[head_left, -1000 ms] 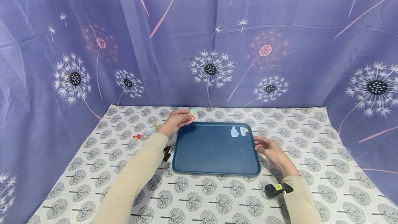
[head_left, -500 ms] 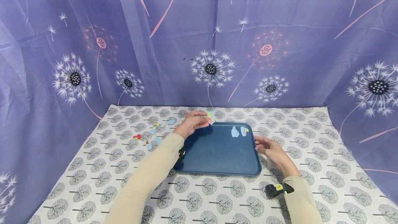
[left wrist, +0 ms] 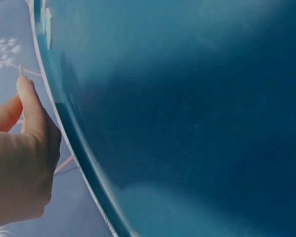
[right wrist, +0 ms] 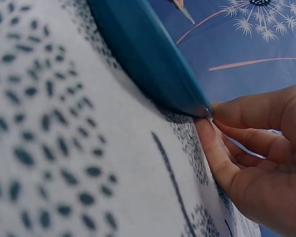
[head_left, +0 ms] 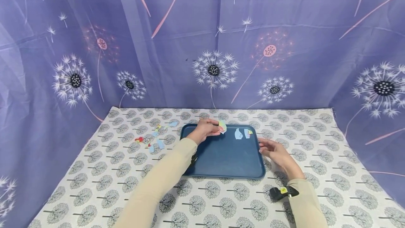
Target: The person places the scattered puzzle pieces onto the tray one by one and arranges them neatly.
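In the head view, my left hand (head_left: pixel 205 129) pinches a puzzle piece (head_left: pixel 222 126), green and pink with a white edge, over the far edge of the dark blue tray (head_left: pixel 224 161). The left wrist view shows the puzzle piece (left wrist: pixel 21 69) nearly edge-on between thumb and fingertips, raised above the tray. Two light blue puzzle pieces lie in the tray's far right corner, one plain (head_left: pixel 238 134) and one with a yellow patch (head_left: pixel 248 133). My right hand (head_left: pixel 274 152) is at the tray's right rim; in the right wrist view its thumb and fingertips pinch that rim (right wrist: pixel 187 94).
Left of the tray, several loose puzzle pieces lie scattered on the tree-patterned cloth (head_left: pixel 110 182), among them a red one (head_left: pixel 139 139) and a light blue one (head_left: pixel 161 144). A purple dandelion curtain (head_left: pixel 177 62) hangs behind and at both sides.
My left hand has carried the puzzle piece rightward along the tray's far edge, toward the two light blue pieces. The right hand has stayed at the rim.
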`<state>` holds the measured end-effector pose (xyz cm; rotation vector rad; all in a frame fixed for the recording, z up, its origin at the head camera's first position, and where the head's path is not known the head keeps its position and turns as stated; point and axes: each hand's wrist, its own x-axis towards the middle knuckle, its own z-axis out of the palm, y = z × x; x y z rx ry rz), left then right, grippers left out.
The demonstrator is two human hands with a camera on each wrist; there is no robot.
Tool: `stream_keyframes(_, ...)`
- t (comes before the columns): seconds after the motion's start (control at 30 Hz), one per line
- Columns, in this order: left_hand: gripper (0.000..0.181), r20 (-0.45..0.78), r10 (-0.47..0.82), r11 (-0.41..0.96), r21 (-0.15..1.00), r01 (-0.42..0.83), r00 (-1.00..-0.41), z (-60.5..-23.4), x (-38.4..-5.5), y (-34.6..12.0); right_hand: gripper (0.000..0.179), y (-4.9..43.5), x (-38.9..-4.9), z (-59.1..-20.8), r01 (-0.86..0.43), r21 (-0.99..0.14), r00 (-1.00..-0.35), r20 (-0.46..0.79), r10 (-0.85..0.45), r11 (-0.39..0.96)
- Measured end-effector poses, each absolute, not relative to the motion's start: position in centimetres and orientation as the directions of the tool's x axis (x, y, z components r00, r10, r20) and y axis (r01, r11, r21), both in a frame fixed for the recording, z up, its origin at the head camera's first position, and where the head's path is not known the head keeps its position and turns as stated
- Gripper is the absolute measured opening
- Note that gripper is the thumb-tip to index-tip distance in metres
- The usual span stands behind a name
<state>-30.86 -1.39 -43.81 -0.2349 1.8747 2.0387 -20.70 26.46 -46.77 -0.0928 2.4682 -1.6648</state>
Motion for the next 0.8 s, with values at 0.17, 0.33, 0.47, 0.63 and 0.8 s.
stream_keyframes(0.17,0.032,-0.359,0.136,-0.001,0.932,-0.362,-0.924,-44.3,-30.7,-0.7,0.055,26.5,-20.8,-47.0,0.033,-0.931,-0.985,-0.091,-0.144,0.363)
stream_keyframes(0.33,0.033,-0.355,0.097,0.066,0.934,-0.350,-0.930,-44.8,-30.7,0.3,0.055,26.5,-20.9,-47.0,0.036,-0.934,-0.986,-0.092,-0.142,0.356)
stream_keyframes(0.47,0.026,-0.357,0.061,0.137,0.928,-0.347,-0.932,-45.0,-30.6,1.2,0.055,26.5,-20.8,-46.9,0.040,-0.935,-0.986,-0.095,-0.141,0.351)
stream_keyframes(0.63,0.023,-0.365,0.031,0.240,0.906,-0.348,-0.930,-44.8,-30.6,2.1,0.055,26.6,-20.8,-46.9,0.042,-0.939,-0.986,-0.094,-0.138,0.342)
stream_keyframes(0.8,0.023,-0.379,0.021,0.262,0.895,-0.361,-0.925,-44.8,-30.8,2.5,0.055,26.7,-20.9,-46.9,0.056,-0.936,-0.985,-0.110,-0.136,0.347)
